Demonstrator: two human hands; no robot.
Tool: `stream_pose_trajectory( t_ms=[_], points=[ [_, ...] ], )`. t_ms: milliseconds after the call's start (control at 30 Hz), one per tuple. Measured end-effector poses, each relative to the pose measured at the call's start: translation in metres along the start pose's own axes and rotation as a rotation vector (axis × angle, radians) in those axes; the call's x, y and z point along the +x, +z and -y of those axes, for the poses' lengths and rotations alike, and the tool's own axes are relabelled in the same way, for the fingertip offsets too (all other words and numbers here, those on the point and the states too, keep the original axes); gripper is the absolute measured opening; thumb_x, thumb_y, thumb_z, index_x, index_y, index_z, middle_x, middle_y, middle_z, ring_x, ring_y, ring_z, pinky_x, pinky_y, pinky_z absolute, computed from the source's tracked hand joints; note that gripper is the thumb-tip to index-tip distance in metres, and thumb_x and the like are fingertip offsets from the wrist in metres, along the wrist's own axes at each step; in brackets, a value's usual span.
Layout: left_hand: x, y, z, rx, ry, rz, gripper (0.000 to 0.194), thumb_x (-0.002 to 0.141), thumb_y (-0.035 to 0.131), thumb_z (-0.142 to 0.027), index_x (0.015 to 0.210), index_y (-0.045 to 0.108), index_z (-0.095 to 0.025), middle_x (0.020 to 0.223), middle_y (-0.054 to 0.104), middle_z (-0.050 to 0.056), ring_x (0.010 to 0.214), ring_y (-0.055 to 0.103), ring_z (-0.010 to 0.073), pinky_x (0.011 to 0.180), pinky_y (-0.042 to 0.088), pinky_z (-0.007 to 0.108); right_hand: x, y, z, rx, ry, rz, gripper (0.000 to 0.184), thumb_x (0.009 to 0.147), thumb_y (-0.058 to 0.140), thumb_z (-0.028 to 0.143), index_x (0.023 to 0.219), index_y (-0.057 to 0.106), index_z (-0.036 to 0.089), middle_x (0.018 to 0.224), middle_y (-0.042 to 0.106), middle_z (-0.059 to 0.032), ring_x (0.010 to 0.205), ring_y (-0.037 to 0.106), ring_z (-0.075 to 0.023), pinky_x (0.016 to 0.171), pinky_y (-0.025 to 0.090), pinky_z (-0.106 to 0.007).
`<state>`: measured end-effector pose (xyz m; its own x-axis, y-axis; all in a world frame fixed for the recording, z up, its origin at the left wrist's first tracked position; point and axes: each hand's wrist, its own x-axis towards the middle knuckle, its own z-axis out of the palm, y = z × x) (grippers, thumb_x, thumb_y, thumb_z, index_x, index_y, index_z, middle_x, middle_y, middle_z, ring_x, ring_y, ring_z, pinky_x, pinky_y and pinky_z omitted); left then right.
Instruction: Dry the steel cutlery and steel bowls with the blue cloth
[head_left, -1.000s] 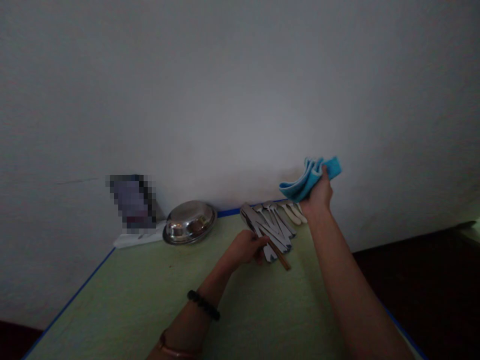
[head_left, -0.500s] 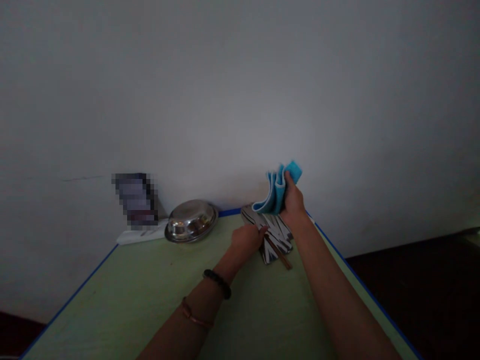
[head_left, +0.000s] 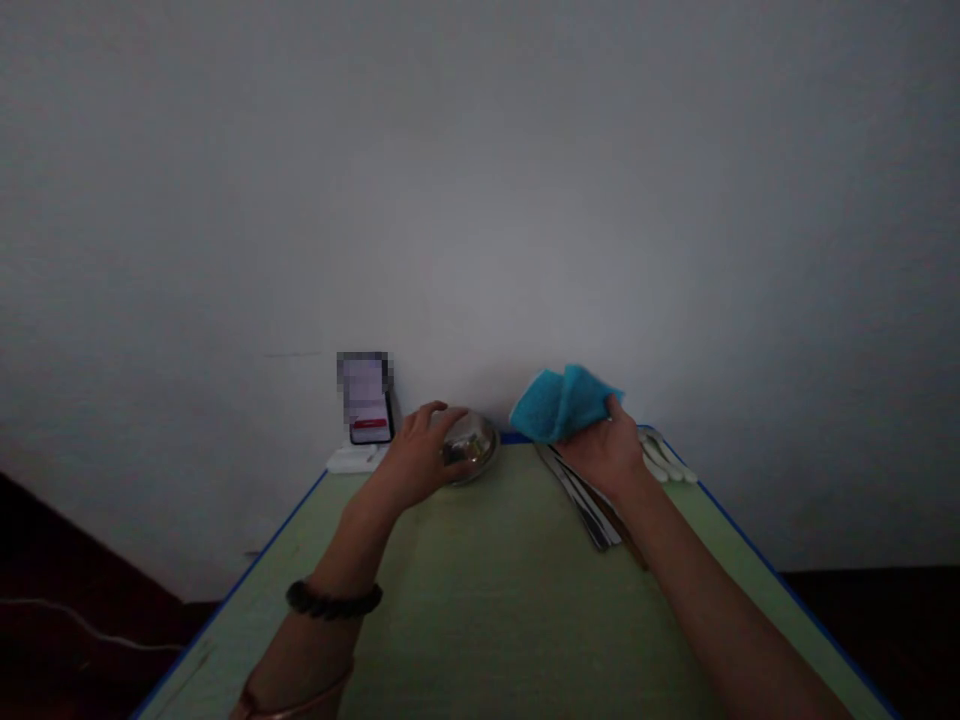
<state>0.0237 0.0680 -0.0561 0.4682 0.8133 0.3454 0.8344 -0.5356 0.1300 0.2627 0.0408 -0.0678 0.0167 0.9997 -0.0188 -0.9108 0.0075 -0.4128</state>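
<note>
My left hand (head_left: 420,455) is at the shiny metal bowl (head_left: 474,445), which lies upside down at the back of the table. Its fingers and thumb are spread over the bowl's left side; whether they press on it I cannot tell. A folded blue cloth (head_left: 559,405) is in my right hand (head_left: 611,455), held between thumb and fingers above the table's back edge. Beneath that hand and wrist lie long, flat grey-and-dark patterned pieces (head_left: 589,510) and a brown wooden stick (head_left: 632,540), partly hidden.
Several white spoon-like handles (head_left: 666,460) lie at the back right corner. A phone (head_left: 369,405) leans on the wall behind a white object (head_left: 352,460) at the back left. The green table (head_left: 480,600) has blue edges and meets the wall (head_left: 480,200).
My left hand has left the patterned pieces and moved left to the bowl, its fingers now spread. My right hand still holds the cloth, now lower. The view has turned left.
</note>
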Motion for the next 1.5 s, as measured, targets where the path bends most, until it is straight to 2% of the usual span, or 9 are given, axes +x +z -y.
stream_pose_trajectory(
  t_ms=[100, 233, 567, 767, 867, 1000, 1233, 1333, 1500],
  points=[
    [-0.004, 0.026, 0.011, 0.048, 0.022, 0.101, 0.085, 0.064, 0.071, -0.035, 0.138, 0.029, -0.027, 0.149, 0.021, 0.011, 0.135, 0.015, 0.0348, 0.105, 0.022, 0.051, -0.004, 0.004, -0.005, -0.001, -0.009, -0.001, 0.049, 0.09, 0.023, 0.048, 0.091, 0.065, 0.023, 0.092, 0.072, -0.0043, 0.094, 0.064, -0.0209, 0.085, 0.047, -0.046],
    [-0.003, 0.044, 0.013, 0.067, 0.032, 0.128, 0.089, 0.065, 0.071, -0.028, 0.14, 0.024, -0.026, 0.148, 0.026, 0.009, 0.136, 0.015, 0.031, 0.108, 0.016, 0.05, -0.01, 0.012, -0.008, 0.006, -0.092, -0.025, 0.046, 0.089, 0.026, 0.047, 0.086, 0.066, 0.026, 0.09, 0.072, -0.0025, 0.094, 0.064, -0.0211, 0.084, 0.047, -0.048],
    [-0.001, 0.033, 0.016, 0.017, 0.053, 0.108, 0.077, 0.064, 0.07, -0.026, 0.134, 0.038, -0.024, 0.143, 0.036, 0.009, 0.132, 0.029, 0.03, 0.105, 0.024, 0.05, -0.005, 0.035, -0.006, 0.016, -0.234, -0.009, 0.047, 0.091, 0.023, 0.044, 0.081, 0.066, 0.026, 0.082, 0.072, -0.0008, 0.089, 0.065, -0.0187, 0.085, 0.047, -0.045],
    [-0.002, 0.021, 0.025, -0.112, 0.131, 0.086, 0.073, 0.064, 0.066, -0.024, 0.132, 0.04, -0.019, 0.141, 0.038, 0.011, 0.129, 0.035, 0.0273, 0.104, 0.03, 0.042, -0.007, 0.031, -0.013, -0.023, -0.143, -0.029, 0.038, 0.089, 0.033, 0.044, 0.085, 0.065, 0.025, 0.083, 0.072, -0.001, 0.088, 0.065, -0.0193, 0.087, 0.046, -0.045],
    [-0.001, 0.013, 0.027, -0.227, 0.144, 0.012, 0.066, 0.067, 0.06, -0.023, 0.13, 0.042, -0.018, 0.134, 0.047, 0.011, 0.119, 0.047, 0.0242, 0.099, 0.038, 0.037, -0.007, 0.029, -0.015, -0.027, -0.122, -0.083, 0.038, 0.088, 0.033, 0.046, 0.087, 0.065, 0.026, 0.087, 0.072, -0.0003, 0.092, 0.064, -0.02, 0.087, 0.046, -0.046],
    [0.001, 0.009, 0.032, -0.266, 0.004, -0.18, 0.053, 0.067, 0.047, -0.006, 0.119, 0.052, -0.017, 0.115, 0.061, 0.009, 0.105, 0.057, 0.0216, 0.092, 0.044, 0.036, -0.006, 0.028, -0.018, -0.038, -0.109, -0.119, 0.039, 0.088, 0.032, 0.047, 0.082, 0.065, 0.026, 0.085, 0.072, 0.0007, 0.091, 0.064, -0.0194, 0.086, 0.046, -0.045],
    [0.001, -0.007, 0.025, -0.336, -0.02, -0.517, 0.057, 0.067, 0.037, -0.002, 0.121, 0.051, -0.015, 0.122, 0.057, 0.009, 0.112, 0.052, 0.0185, 0.097, 0.04, 0.034, -0.007, 0.036, -0.023, -0.087, -0.188, -0.06, 0.039, 0.086, 0.034, 0.051, 0.082, 0.066, 0.028, 0.09, 0.071, 0.0019, 0.098, 0.062, -0.019, 0.088, 0.045, -0.045],
    [0.0, -0.024, 0.015, -0.382, -0.154, -0.42, 0.049, 0.077, 0.037, -0.013, 0.125, 0.048, -0.016, 0.115, 0.062, 0.01, 0.104, 0.057, 0.0212, 0.09, 0.044, 0.037, -0.011, 0.042, -0.024, -0.162, -0.338, 0.055, 0.04, 0.086, 0.034, 0.053, 0.088, 0.065, 0.029, 0.096, 0.07, 0.002, 0.104, 0.059, -0.0173, 0.091, 0.044, -0.043],
    [-0.014, -0.049, 0.007, -0.326, -0.144, 0.023, 0.041, 0.072, 0.042, -0.017, 0.109, 0.06, -0.017, 0.101, 0.068, 0.009, 0.092, 0.062, 0.0225, 0.079, 0.047, 0.032, -0.015, 0.047, -0.023, -0.346, -0.421, 0.156, 0.043, 0.084, 0.032, 0.058, 0.098, 0.063, 0.031, 0.105, 0.067, 0.0011, 0.111, 0.055, -0.0179, 0.093, 0.044, -0.042]
  ],
)
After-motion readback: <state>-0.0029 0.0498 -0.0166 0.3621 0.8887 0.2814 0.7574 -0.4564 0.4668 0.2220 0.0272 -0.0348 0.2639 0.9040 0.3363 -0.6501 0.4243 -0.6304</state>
